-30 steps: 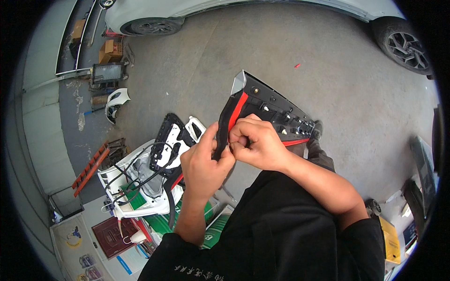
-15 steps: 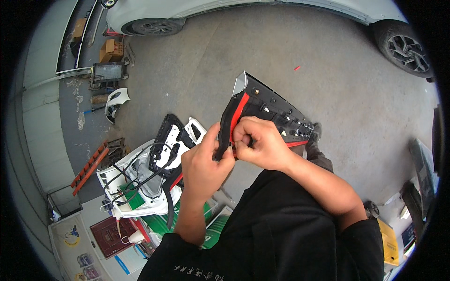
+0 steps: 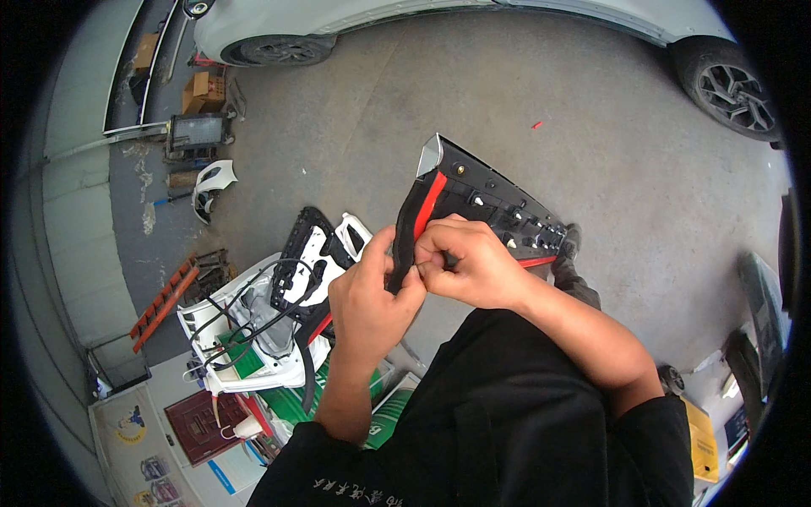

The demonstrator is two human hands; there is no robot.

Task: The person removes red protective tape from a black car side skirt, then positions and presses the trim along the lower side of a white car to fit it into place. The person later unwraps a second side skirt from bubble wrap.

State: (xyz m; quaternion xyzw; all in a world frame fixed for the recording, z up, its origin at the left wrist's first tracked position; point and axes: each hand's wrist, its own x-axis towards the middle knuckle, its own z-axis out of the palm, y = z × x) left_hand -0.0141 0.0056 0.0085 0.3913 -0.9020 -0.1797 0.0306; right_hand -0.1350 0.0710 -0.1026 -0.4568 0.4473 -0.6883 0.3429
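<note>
Two hands at left edge of panel. Left hand clamps black strip there; right hand's fingertips together beside it, any grip hidden. Floor spans panel to car.

A long black panel sits aslant, tapering toward the lower right, its studded inner side facing up with white clips. A silvery face shows at its upper corner. A red band edges the left end; beside it, a black strip curves downward.
</note>
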